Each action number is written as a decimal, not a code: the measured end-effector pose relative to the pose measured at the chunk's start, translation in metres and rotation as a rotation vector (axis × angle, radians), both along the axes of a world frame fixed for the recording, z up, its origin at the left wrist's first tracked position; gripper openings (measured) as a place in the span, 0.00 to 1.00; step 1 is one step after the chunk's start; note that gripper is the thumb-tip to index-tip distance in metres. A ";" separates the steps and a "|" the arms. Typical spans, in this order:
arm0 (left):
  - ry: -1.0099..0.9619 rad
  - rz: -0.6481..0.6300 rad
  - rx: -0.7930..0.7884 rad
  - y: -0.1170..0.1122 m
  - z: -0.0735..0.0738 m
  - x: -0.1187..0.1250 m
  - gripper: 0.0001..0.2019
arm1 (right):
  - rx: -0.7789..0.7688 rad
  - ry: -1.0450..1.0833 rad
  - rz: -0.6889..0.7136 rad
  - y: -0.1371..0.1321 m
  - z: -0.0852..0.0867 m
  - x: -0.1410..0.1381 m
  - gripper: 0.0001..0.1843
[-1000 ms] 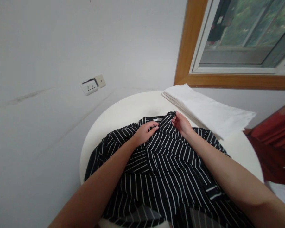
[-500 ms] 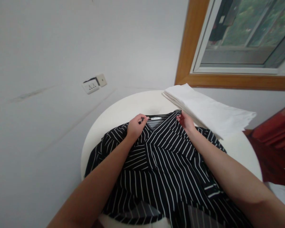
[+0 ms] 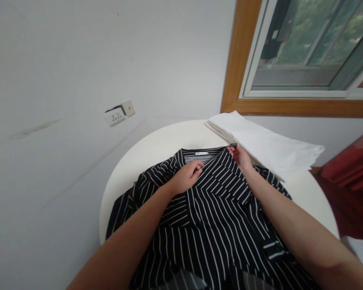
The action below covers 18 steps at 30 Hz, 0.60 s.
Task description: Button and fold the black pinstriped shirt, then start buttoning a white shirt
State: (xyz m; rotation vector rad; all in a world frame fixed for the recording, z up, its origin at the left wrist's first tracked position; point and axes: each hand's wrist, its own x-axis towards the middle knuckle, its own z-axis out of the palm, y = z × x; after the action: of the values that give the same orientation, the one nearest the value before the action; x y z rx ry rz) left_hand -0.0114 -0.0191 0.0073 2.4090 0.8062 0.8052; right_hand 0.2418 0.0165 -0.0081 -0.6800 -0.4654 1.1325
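A black shirt with thin white stripes [image 3: 211,225] lies spread over a round white table [image 3: 157,149], its collar at the far side. My left hand [image 3: 186,177] rests on the left front of the neckline, fingers curled and pinching the fabric edge. My right hand [image 3: 240,158] pinches the right corner of the collar, close to the folded white cloth. Both forearms lie across the shirt.
A folded white cloth [image 3: 266,143] lies at the back right of the table under a wood-framed window [image 3: 290,52]. A wall socket [image 3: 117,114] sits on the white wall to the left. Dark red fabric [image 3: 351,189] lies at the right.
My left hand went out to the back of the collar, then came back toward the middle of the neckline. My right hand stayed at the collar's right corner, shifting slightly outward.
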 end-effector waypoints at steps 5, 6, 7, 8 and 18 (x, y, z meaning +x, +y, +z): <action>-0.056 0.046 -0.107 0.012 -0.006 -0.005 0.13 | -0.108 0.055 -0.037 0.001 0.001 0.006 0.10; -0.051 0.019 -0.094 0.014 -0.005 -0.007 0.12 | -0.107 0.065 -0.039 0.001 0.001 0.007 0.10; -0.043 -0.007 -0.081 0.016 -0.004 -0.008 0.12 | -0.103 0.076 -0.038 0.001 0.001 0.008 0.10; -0.038 -0.024 -0.069 0.018 -0.003 -0.009 0.12 | -0.098 0.084 -0.036 0.001 0.001 0.009 0.10; -0.051 0.139 -0.001 0.010 -0.002 -0.004 0.11 | -0.103 0.099 -0.021 -0.002 0.005 0.006 0.11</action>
State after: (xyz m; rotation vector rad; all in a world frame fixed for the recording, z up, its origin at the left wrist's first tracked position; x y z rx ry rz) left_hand -0.0151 -0.0096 0.0055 2.3412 0.9616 0.9157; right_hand 0.2476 0.0146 -0.0032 -0.7133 -0.3170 1.1706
